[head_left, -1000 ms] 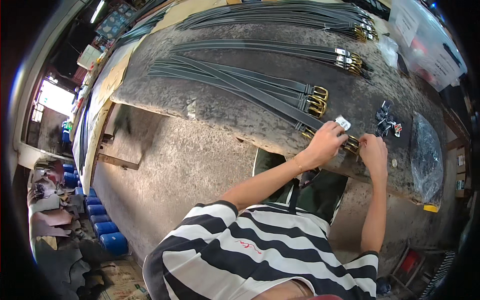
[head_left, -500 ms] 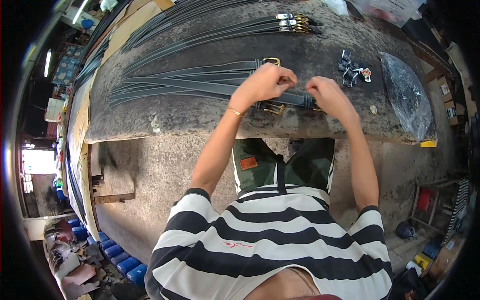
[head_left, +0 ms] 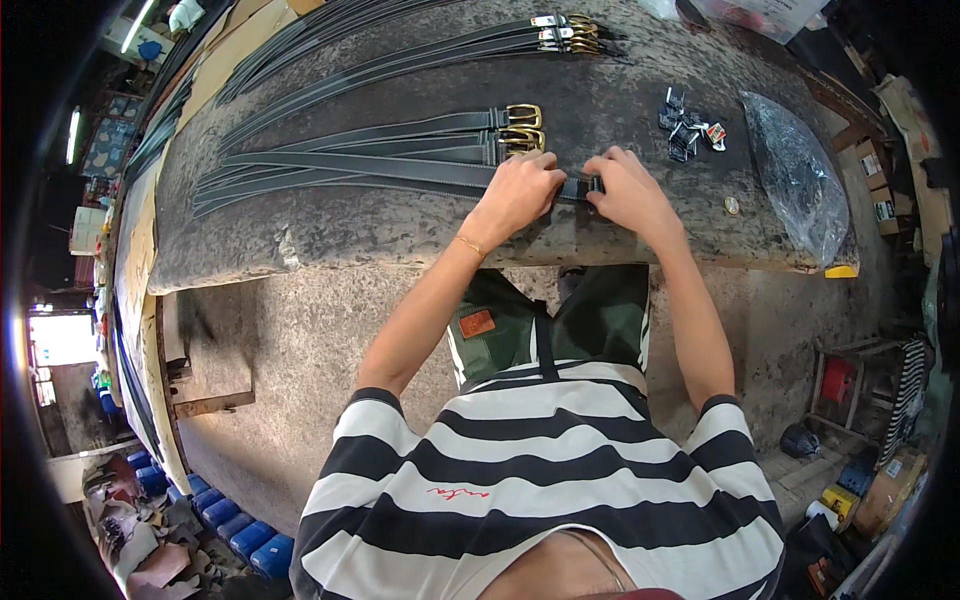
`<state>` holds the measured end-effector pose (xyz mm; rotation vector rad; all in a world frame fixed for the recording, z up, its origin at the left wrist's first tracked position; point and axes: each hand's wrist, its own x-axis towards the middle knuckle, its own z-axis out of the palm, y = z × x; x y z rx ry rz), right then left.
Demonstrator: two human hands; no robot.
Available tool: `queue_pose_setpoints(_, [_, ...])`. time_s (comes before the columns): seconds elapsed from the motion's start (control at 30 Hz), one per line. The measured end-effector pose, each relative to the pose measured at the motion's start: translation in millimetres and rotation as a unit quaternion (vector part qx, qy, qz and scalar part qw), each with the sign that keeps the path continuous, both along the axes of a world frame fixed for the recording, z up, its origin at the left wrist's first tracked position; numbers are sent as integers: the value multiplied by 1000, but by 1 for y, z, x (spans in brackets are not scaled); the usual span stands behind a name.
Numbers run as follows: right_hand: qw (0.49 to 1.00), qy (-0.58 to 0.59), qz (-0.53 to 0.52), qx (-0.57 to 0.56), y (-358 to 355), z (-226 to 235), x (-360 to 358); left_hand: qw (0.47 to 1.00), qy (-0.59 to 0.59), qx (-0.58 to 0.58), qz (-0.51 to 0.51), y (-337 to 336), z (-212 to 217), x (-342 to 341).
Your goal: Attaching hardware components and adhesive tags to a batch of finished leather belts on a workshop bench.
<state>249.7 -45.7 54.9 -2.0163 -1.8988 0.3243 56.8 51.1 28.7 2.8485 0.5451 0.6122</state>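
A dark grey belt (head_left: 440, 172) with pale edge stitching lies across the worktable, its end between my two hands. My left hand (head_left: 524, 188) is closed on this belt with its fingers bent over the strap. Just to the right, my right hand (head_left: 630, 188) pinches the belt's end; its buckle is hidden by the fingers. Beside and beyond my left hand lie more belts (head_left: 400, 130) of the same kind, fanned out to the left, with gold buckles (head_left: 523, 116) at their right ends.
A bundle of belts with white tags (head_left: 552, 36) lies farther back. Right of my hands are small black pieces (head_left: 684, 128), a small round object (head_left: 732, 206) and a clear plastic bag (head_left: 797, 180). The worn worktable (head_left: 230, 250) ends just before my body.
My hands have come down from above the belt and closed on its end. The other buckles by my left hand now show more. The whole view has shifted slightly.
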Motion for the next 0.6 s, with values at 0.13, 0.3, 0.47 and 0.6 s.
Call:
queue_pose_setpoints(0.13, [990,136,-43,-1,-26,-4,27,1000,24,18,5,2,7,2])
queue_pose_setpoints(0.3, [979,183,-81,29,-46,-15,33,998,55,24,-26,2,12,8])
queue_pose_setpoints(0.47, [967,235,-93,46,-57,-21,25,998,40,-38,-21,-4,12,16])
queue_pose_setpoints(0.6, [973,174,-81,129,-58,-40,16,994,-25,-96,-35,-9,1,30])
